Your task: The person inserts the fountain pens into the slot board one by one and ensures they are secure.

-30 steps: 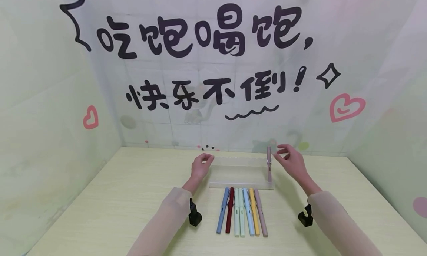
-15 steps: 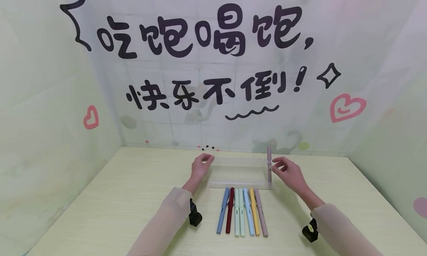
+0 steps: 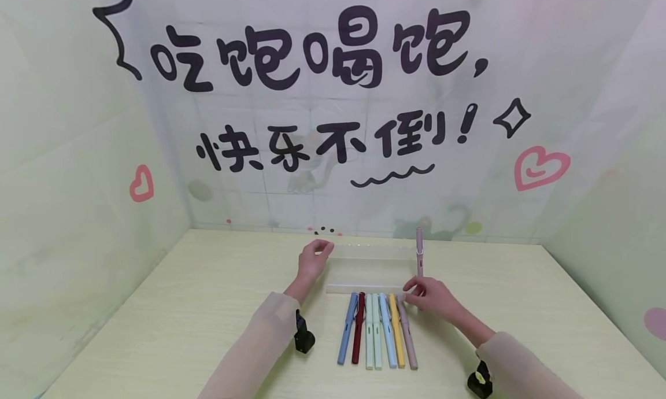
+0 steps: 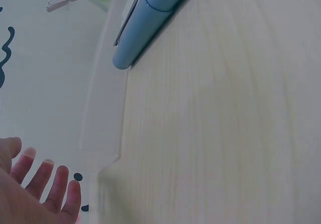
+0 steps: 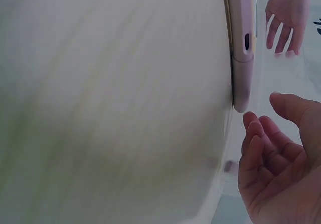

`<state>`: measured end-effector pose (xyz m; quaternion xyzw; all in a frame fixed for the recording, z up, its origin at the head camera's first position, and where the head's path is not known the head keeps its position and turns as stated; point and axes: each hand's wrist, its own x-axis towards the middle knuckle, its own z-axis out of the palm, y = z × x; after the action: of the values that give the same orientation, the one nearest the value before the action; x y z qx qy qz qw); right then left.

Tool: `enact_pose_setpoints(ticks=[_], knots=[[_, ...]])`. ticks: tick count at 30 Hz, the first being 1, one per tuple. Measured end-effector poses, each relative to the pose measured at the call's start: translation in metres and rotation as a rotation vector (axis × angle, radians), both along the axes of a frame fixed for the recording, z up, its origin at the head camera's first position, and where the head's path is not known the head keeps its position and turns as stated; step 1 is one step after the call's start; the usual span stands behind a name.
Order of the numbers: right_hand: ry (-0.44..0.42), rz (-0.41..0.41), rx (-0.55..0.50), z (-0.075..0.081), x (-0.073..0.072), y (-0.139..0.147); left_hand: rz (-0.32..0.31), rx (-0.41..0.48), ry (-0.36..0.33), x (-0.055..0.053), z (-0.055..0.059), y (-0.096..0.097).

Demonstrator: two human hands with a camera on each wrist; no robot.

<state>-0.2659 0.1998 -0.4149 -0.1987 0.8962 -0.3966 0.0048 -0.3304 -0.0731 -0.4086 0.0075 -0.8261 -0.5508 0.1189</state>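
Observation:
A clear pen rack [image 3: 372, 272] stands at the back middle of the table. A mauve pen [image 3: 420, 246] stands upright at its right end. My left hand [image 3: 313, 259] pinches the rack's upper left corner between thumb and fingers. In front of the rack lies a row of several pens: blue [image 3: 347, 329], dark red [image 3: 358, 329], pale green [image 3: 370, 335], light blue [image 3: 387, 329], yellow [image 3: 397, 329] and mauve [image 3: 408, 335]. My right hand [image 3: 429, 295] is at the cap end of the lying mauve pen; in the right wrist view its thumb and loosely bent fingers are apart, fingertips right by the cap.
The pale wood table [image 3: 208, 318] is backed by a printed curtain [image 3: 291, 202] with large black characters, and curtain panels stand at both sides. Each wrist wears a small black camera, the left camera [image 3: 304, 335] and the right camera [image 3: 481, 381].
My right hand has come down and left from beside the upright mauve pen to the lying mauve pen's cap. The left hand, rack and pens have stayed put.

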Motion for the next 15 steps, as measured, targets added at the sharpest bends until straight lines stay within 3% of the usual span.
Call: enact_pose_setpoints(ticks=[6, 15], knots=[[0.032, -0.001, 0.103, -0.005, 0.004, -0.009, -0.007, 0.004, -0.001, 0.000, -0.001, 0.000], [0.040, 0.020, 0.147, -0.002, 0.008, -0.012, -0.007, 0.006, -0.004, 0.000, 0.000, 0.000]])
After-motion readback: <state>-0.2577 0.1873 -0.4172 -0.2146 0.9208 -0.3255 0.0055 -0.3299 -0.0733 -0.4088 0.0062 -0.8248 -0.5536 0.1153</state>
